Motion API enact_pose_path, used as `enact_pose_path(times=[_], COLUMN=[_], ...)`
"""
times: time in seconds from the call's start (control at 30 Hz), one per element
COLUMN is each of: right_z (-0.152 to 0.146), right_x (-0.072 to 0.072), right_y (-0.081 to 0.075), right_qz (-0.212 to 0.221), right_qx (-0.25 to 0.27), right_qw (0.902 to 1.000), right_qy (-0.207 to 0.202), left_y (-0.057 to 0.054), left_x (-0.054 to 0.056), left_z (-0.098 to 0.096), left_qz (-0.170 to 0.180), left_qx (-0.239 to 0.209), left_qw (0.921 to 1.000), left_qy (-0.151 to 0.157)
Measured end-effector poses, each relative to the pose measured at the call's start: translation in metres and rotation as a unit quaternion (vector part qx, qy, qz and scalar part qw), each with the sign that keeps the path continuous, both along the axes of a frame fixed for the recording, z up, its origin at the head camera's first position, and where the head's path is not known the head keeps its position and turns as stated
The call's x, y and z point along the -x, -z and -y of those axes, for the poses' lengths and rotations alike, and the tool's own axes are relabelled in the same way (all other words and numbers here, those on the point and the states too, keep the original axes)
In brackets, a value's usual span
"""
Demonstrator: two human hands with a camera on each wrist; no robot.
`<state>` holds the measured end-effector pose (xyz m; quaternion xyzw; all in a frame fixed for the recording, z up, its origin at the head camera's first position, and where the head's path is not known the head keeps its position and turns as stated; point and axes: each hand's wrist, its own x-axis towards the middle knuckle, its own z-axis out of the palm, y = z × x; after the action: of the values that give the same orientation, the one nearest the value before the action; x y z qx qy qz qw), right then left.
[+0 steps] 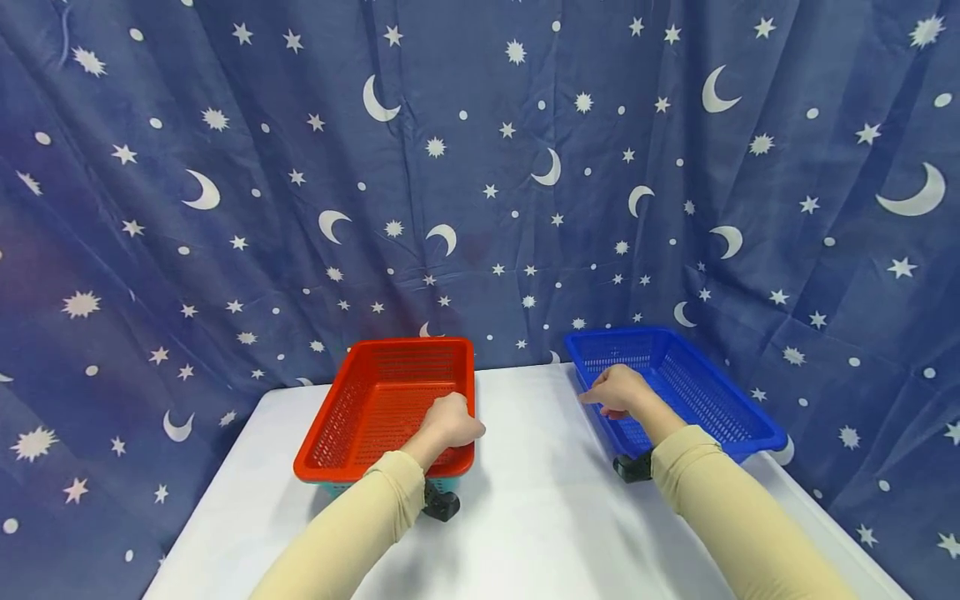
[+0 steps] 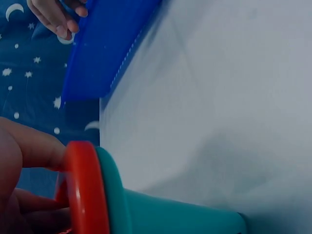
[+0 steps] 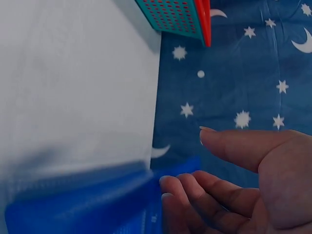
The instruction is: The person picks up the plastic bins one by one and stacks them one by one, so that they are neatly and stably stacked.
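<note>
A red plastic basket (image 1: 408, 417) sits nested in a teal basket (image 2: 180, 212) on the left half of the table. Its right rim is in the grip of my left hand (image 1: 450, 421), whose fingers reach over the inner side, as the left wrist view shows. To the right stands a blue basket (image 1: 693, 383) with perforated walls. My right hand (image 1: 622, 390) is over that basket's left rim. In the right wrist view its thumb (image 3: 239, 146) stretches out apart from the fingers (image 3: 209, 200), which lie loosely bent beside the blue rim.
A white-covered table (image 1: 517, 500) carries the baskets, with a strip of it between them. Behind hangs a blue curtain (image 1: 480, 183) with moons and stars, close to the baskets' far ends. Black devices are worn at both wrists.
</note>
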<state>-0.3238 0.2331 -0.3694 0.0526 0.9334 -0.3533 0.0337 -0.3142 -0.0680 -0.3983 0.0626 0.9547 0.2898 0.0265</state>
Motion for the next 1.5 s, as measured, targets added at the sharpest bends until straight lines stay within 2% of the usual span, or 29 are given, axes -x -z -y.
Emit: enact_pose_path(times=[0.3, 0.47, 0.67, 0.83, 0.93, 1.07, 1.2, 1.27, 1.33, 1.5], right_z=[-0.042, -0.061, -0.082, -0.089, -0.09, -0.09, -0.093, -0.096, -0.098, -0.1], right_x=[-0.007, -0.017, -0.029, -0.031, -0.033, -0.036, -0.038, -0.039, -0.039, -0.04], right_y=[-0.01, -0.01, -0.012, -0.015, -0.014, -0.012, -0.011, -0.012, -0.013, -0.014], right_qz=[-0.001, 0.009, 0.006, -0.007, -0.01, -0.009, -0.007, -0.008, -0.012, -0.027], right_qx=[-0.006, -0.007, -0.012, -0.026, -0.033, -0.023, -0.021, -0.023, -0.026, -0.059], right_qw=[0.9997, 0.9995, 0.9988, 0.9981, 0.9977, 0.9977, 0.9976, 0.9976, 0.9974, 0.9962], right_qy=[0.022, 0.031, 0.048, 0.056, 0.058, 0.063, 0.065, 0.065, 0.066, 0.058], left_y=[0.003, 0.006, -0.001, -0.003, -0.003, -0.004, -0.008, -0.01, -0.013, -0.015], left_x=[0.004, 0.001, -0.006, -0.007, -0.009, -0.017, -0.03, -0.034, -0.037, -0.035], left_z=[-0.04, -0.052, -0.062, -0.069, -0.075, -0.087, -0.101, -0.108, -0.114, -0.124], left_qz=[0.013, 0.007, -0.001, -0.046, -0.088, -0.158, -0.193, -0.192, -0.179, -0.141], left_qx=[-0.048, -0.027, -0.01, 0.069, 0.091, 0.105, 0.113, 0.104, 0.092, 0.076], left_qw=[0.9986, 0.9992, 0.9989, 0.9959, 0.9912, 0.9792, 0.9682, 0.9681, 0.9714, 0.9815], left_qy=[0.017, 0.028, 0.046, 0.037, 0.039, 0.071, 0.112, 0.123, 0.126, 0.105])
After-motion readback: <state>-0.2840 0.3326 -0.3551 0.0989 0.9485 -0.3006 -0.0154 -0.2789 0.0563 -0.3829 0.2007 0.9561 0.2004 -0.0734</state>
